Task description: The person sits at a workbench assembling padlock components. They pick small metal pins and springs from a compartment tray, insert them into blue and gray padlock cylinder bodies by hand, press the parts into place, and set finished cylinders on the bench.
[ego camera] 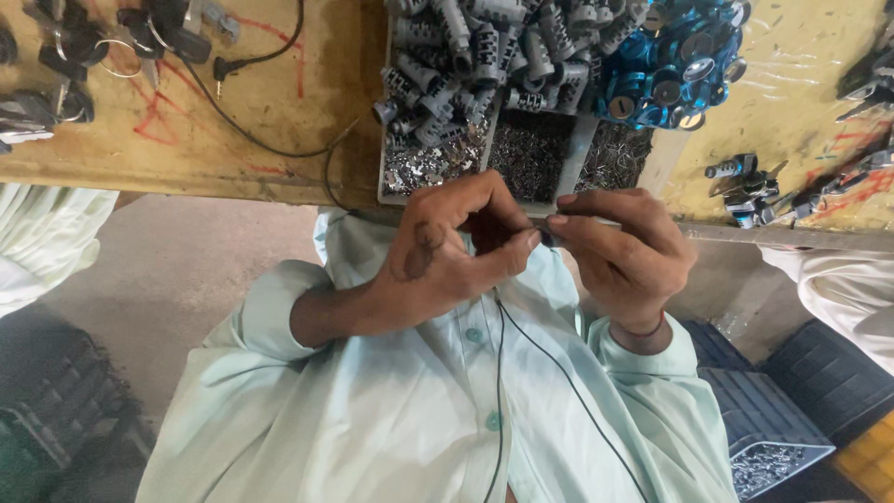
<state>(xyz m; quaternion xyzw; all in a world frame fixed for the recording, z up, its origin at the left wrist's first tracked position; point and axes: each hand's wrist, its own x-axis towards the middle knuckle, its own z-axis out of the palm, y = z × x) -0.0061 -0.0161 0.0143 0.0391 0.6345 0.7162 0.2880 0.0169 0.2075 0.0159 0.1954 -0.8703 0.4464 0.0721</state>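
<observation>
Left hand [447,256], right hand [619,247] pinch small dark part [548,238] beside tray edge [386,140].

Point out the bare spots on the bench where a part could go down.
Bare wood lies between the keys at the left and the parts tray, crossed only by a black cable. Yellow top right of the blue rings is bare. The tray is heaped.
</observation>
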